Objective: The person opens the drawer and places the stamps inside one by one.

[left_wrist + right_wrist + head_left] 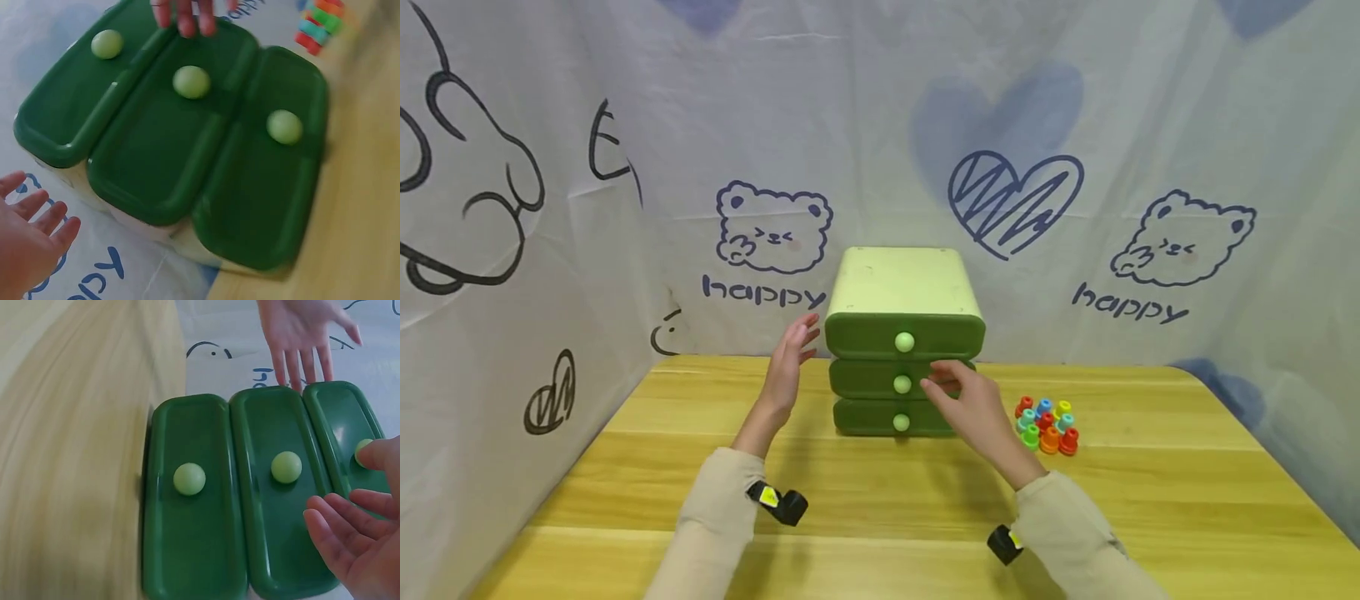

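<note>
A small drawer cabinet with a pale top and three green drawer fronts stands at the back of the table, its drawers closed. Round light-green knobs sit mid-front, among them the top knob and the middle knob. My left hand is held up beside the cabinet's left side, fingers extended and holding nothing. In front of the middle drawer, just right of its knob, is my right hand, its fingers slightly bent with nothing between them.
Several small coloured pegs stand in a cluster on the wooden table, right of the cabinet. A white cloth with printed bears and hearts hangs behind and along both sides.
</note>
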Motion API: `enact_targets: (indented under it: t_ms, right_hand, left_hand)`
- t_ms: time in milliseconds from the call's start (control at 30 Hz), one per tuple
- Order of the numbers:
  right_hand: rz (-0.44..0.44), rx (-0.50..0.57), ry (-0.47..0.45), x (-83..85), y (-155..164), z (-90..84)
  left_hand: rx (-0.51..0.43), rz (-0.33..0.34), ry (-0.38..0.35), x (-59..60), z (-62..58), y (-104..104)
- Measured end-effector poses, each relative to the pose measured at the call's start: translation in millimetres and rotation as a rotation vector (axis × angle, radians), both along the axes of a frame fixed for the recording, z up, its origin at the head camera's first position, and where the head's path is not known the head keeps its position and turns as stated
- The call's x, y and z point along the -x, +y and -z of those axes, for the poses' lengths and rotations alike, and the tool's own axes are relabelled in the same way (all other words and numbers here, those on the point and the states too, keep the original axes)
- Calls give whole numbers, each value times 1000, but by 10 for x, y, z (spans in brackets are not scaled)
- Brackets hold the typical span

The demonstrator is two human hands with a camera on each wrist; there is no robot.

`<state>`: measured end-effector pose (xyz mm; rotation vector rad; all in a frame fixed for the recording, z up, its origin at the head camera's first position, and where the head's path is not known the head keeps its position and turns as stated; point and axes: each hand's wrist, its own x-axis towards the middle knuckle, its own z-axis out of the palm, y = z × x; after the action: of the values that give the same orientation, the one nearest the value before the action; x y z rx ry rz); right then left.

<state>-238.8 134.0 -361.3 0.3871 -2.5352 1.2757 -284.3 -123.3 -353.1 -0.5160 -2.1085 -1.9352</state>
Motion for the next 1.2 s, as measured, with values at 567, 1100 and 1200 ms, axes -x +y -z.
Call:
enact_targets:
  t_ms: [567,1100,1200]
  right_hand:
    - [27,77,77,128,-219,-158]
    - [40,106,66,211,-279,-199]
    - [40,116,57,227,-286,-206]
  left_hand:
    - [-79,46,-206,584,-395,79]
    - [37,47,-215,689,-445,159]
    - [28,49,-224,699,-439,159]
